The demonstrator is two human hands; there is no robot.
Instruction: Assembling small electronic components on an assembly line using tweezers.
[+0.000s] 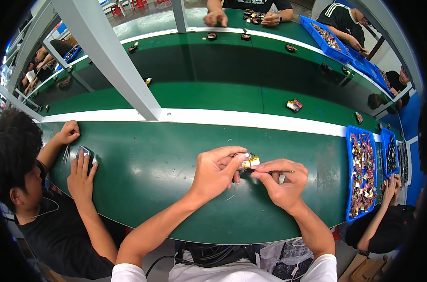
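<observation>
Over the green workbench (152, 160), my left hand (213, 174) is closed around a small electronic assembly (250, 162) with a yellow and white part and a dark shell. Its thumb lies over the top, and the fingers hide much of the shell. From the right, my right hand (285, 185) pinches a thin dark tool (288, 171), which looks like tweezers. The tool's inner end reaches the lower edge of the assembly, where the right fingertips also come close. Whether the tool tip touches it, I cannot tell.
On my right stands a blue tray (348, 188) full of small wired parts, beside a smaller blue tray (389, 152). Ahead, past a white rail (251, 118), a conveyor belt (213, 94) carries scattered assemblies. A grey post (110, 61) rises front left. A person sits left, hand on a phone (83, 152).
</observation>
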